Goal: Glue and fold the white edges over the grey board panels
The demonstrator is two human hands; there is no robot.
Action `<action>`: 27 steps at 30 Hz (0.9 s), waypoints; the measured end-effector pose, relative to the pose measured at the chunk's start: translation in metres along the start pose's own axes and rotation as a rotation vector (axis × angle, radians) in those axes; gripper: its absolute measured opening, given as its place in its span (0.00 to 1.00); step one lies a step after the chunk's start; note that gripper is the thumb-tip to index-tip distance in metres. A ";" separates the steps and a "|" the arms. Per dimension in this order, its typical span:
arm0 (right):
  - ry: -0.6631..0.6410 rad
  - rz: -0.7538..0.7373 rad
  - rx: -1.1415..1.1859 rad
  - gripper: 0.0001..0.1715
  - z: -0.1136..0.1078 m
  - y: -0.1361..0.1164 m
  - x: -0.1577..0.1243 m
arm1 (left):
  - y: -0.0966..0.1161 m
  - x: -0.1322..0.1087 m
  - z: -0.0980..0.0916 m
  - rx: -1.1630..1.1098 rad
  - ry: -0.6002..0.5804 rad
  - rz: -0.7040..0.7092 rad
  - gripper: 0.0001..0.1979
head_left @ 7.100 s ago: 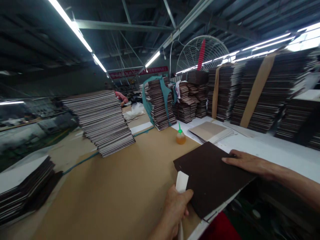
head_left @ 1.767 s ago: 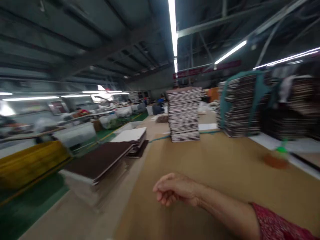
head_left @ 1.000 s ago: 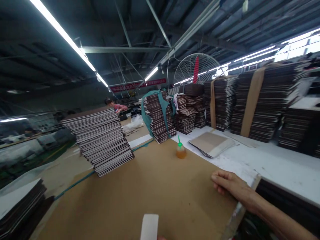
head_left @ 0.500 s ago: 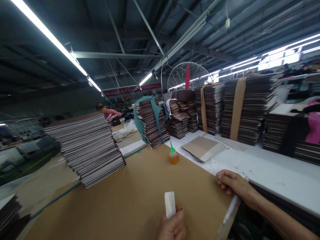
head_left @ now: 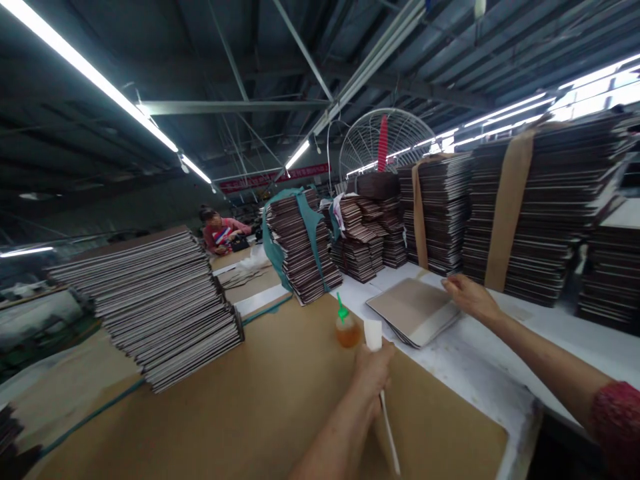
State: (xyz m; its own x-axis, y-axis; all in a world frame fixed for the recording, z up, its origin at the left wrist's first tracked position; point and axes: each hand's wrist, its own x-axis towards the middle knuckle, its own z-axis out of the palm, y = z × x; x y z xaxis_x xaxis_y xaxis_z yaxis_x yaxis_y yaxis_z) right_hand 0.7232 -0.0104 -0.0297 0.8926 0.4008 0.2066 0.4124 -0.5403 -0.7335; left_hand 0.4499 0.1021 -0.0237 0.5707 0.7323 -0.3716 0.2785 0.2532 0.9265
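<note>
Boards (head_left: 413,310) lie stacked right of centre in the frame; the right hand (head_left: 473,298) is half curled at their far right edge, I cannot tell if gripping, and the left hand (head_left: 374,369) is closed around a white strip (head_left: 373,335). Such thin pieces are best held, I think, by the edge and level. Brown sheet (head_left: 235,420) fills the lower centre, white tabletop (head_left: 493,380) beside it, tall stacks (head_left: 557,207) at upper right.

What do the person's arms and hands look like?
The left hand and right hand are bare, with no gloves. A red, speckled sleeve shows on the right arm; no sleeve shows on the left forearm.
</note>
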 end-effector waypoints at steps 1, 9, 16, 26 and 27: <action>-0.013 -0.008 -0.053 0.20 0.004 0.005 0.011 | 0.002 0.008 0.008 0.025 0.012 0.005 0.11; -0.196 -0.023 -0.302 0.19 0.032 0.034 0.048 | 0.014 0.034 0.053 0.240 0.061 -0.007 0.09; -0.212 0.003 -0.384 0.21 0.039 0.040 0.063 | 0.014 0.057 0.058 0.294 0.056 -0.055 0.05; -0.178 0.143 -0.336 0.22 0.045 0.031 0.079 | 0.007 0.073 0.057 0.290 0.108 -0.040 0.07; -0.160 0.131 -0.310 0.21 0.044 0.029 0.080 | 0.007 0.074 0.056 0.281 0.113 -0.034 0.08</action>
State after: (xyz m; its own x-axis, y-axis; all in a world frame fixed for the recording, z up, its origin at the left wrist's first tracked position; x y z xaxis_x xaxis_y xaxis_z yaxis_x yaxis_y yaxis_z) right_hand 0.7990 0.0384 -0.0625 0.9119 0.4105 0.0020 0.3538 -0.7836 -0.5107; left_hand 0.5373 0.1228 -0.0484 0.4723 0.7959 -0.3789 0.5080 0.1056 0.8549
